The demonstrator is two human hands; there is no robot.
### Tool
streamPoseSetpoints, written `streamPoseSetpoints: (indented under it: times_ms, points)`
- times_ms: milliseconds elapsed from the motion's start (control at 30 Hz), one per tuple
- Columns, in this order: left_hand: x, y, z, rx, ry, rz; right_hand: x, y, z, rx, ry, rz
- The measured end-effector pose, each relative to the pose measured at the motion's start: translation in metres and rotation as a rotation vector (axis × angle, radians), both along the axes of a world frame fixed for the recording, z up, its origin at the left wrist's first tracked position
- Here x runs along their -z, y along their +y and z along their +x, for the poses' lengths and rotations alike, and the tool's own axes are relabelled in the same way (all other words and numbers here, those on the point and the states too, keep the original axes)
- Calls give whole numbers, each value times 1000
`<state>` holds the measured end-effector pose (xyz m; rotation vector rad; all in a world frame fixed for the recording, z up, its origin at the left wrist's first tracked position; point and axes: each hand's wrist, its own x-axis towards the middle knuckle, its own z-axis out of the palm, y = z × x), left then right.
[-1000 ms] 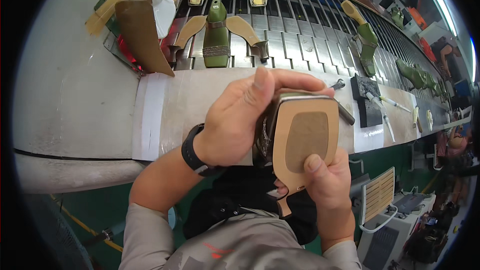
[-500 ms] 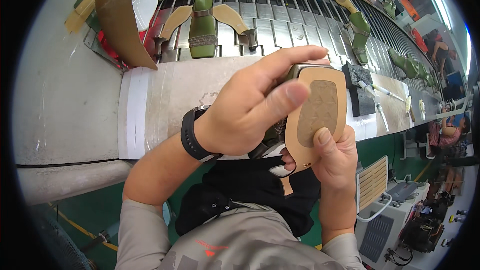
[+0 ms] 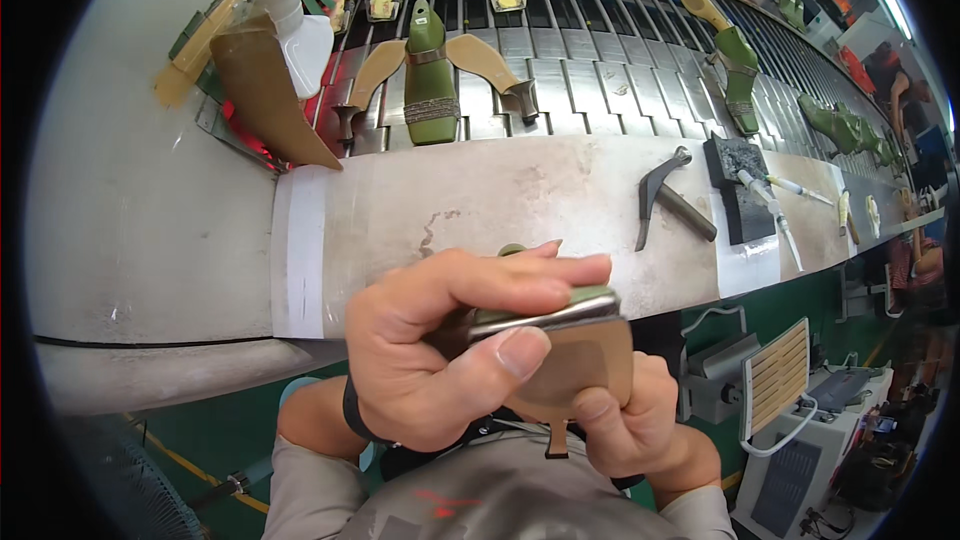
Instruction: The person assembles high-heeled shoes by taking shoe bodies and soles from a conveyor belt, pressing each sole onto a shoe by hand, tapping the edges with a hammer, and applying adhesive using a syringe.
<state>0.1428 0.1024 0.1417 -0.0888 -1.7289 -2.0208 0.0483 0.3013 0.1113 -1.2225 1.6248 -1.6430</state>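
Both my hands hold one shoe on a green last (image 3: pixel 560 340), sole side toward me, tan sole and thin heel pointing down near my chest. My left hand (image 3: pixel 440 350) wraps over the top, fingers along the upper edge and thumb pressed on the sole's rim. My right hand (image 3: pixel 625 420) grips the lower part of the sole from below, thumb on the tan surface. The shoe hangs just in front of the workbench edge (image 3: pixel 300 340).
A hammer (image 3: pixel 665 202) lies on the bench to the right, beside a dark block (image 3: pixel 740 185) and brushes (image 3: pixel 780 210). On the slatted conveyor (image 3: pixel 580 70) sit a green last with tan soles (image 3: pixel 432 75) and more green shoes (image 3: pixel 735 65). A white duct (image 3: pixel 285 0) stands left.
The shoe has dropped lower and closer to my body and tilted, so the sole faces me less squarely. My left hand has shifted over its top edge.
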Motion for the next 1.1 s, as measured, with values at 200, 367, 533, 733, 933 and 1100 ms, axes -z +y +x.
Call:
streamPoseSetpoints:
  times_ms: [200, 367, 533, 733, 933, 1100]
  points:
    - [-18, 1, 15, -134, -126, -31, -4, -12, 15, 2, 143, 7]
    - [-20, -6, 22, -170, -121, -227, -1, -26, 23, 36, 303, -67]
    - [-20, -8, 19, -369, -118, -285, -9, -34, 19, -14, 327, -17]
    - [-10, -23, 22, -520, -78, -617, -6, -40, 10, 20, 224, -8]
    - [-2, -35, 27, -618, -136, -532, 2, -50, 9, 75, 303, -56]
    - [4, -47, 27, -709, -160, -435, 8, -49, -1, 75, 308, -36]
